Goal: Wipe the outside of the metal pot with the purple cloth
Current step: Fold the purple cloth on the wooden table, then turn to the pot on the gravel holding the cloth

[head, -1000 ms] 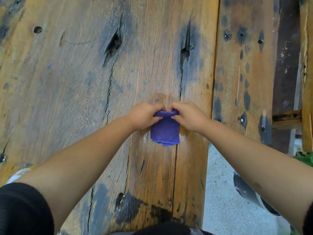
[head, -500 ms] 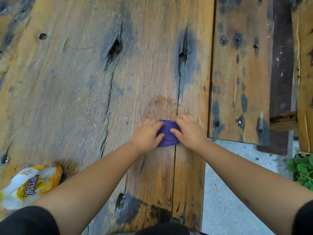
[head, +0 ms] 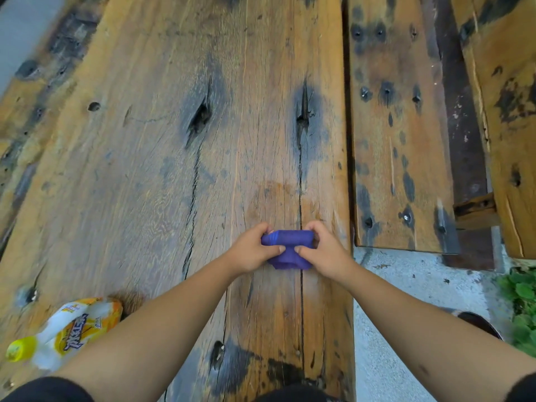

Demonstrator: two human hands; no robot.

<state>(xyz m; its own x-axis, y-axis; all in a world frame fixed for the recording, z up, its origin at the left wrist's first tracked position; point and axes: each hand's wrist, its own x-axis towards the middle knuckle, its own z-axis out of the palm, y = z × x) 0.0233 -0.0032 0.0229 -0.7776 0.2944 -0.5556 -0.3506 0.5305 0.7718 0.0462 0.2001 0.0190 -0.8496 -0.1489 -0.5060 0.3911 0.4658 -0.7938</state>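
Observation:
The purple cloth (head: 287,248) is folded into a small bundle just above the wooden table (head: 162,169), near its right edge. My left hand (head: 251,250) grips its left side and my right hand (head: 324,250) grips its right side, thumbs pressed on top. A dark round rim (head: 480,322) shows on the ground at the lower right, mostly hidden by my right forearm; I cannot tell whether it is the metal pot.
A yellow and white pouch with a yellow cap (head: 62,332) lies at the table's near left. A second plank (head: 397,126) and a bench board (head: 504,111) lie to the right. Concrete ground (head: 406,314) and green leaves (head: 522,309) sit below the table edge.
Both hands have kept hold of the cloth and folded it into a tighter bundle. The view has shifted, bringing the pouch at the lower left into sight.

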